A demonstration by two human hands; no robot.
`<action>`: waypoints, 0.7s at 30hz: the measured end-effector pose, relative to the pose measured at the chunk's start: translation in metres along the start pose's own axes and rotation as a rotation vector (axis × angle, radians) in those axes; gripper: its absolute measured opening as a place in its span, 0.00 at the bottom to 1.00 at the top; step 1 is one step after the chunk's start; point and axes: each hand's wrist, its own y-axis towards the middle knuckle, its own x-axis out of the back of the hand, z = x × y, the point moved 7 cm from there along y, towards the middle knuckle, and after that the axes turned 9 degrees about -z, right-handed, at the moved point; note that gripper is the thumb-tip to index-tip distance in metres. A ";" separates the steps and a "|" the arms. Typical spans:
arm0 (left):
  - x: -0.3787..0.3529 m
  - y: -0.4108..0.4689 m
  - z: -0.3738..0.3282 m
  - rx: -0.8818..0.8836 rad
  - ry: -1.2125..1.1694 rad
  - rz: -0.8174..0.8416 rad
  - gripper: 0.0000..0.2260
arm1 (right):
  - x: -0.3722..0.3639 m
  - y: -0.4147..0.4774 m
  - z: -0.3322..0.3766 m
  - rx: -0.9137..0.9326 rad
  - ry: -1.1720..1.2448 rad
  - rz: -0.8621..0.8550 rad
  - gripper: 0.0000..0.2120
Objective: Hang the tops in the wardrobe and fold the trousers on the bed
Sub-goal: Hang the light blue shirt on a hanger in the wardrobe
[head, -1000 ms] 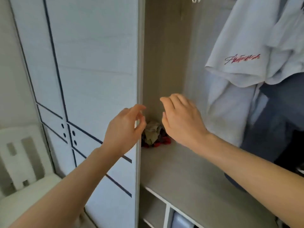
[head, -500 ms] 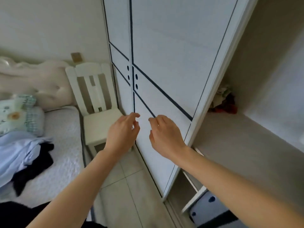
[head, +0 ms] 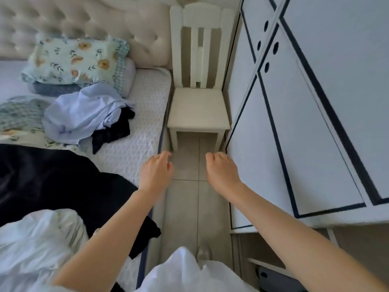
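Observation:
On the bed (head: 136,131) at the left lies a crumpled light blue garment (head: 84,114) with a small black garment (head: 113,131) under its right edge. A large black garment (head: 52,180) spreads over the near part of the bed, and a white garment (head: 35,249) lies at the bottom left. My left hand (head: 155,171) hovers over the bed's right edge, fingers loosely curled, holding nothing. My right hand (head: 221,171) hangs over the floor beside the white wardrobe door (head: 294,133), also empty with relaxed fingers.
A cream wooden chair (head: 197,108) stands in the narrow tiled gap between bed and wardrobe. Floral pillows (head: 73,60) rest against the tufted headboard (head: 84,15). The open wardrobe compartment shows at the bottom right.
The view has swung left and down, from the open wardrobe with hung tops to the bed. Both hands dropped away from the wardrobe edge and now hang empty over the floor gap.

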 end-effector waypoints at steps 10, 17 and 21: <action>-0.031 0.048 0.141 0.379 0.149 0.030 0.13 | -0.109 0.115 0.057 0.272 -0.016 0.250 0.09; -0.032 0.129 0.239 0.496 0.197 0.055 0.13 | -0.156 0.241 0.105 0.351 -0.044 0.331 0.13; -0.033 0.183 0.284 0.502 0.263 0.103 0.12 | -0.177 0.309 0.126 0.385 -0.017 0.350 0.12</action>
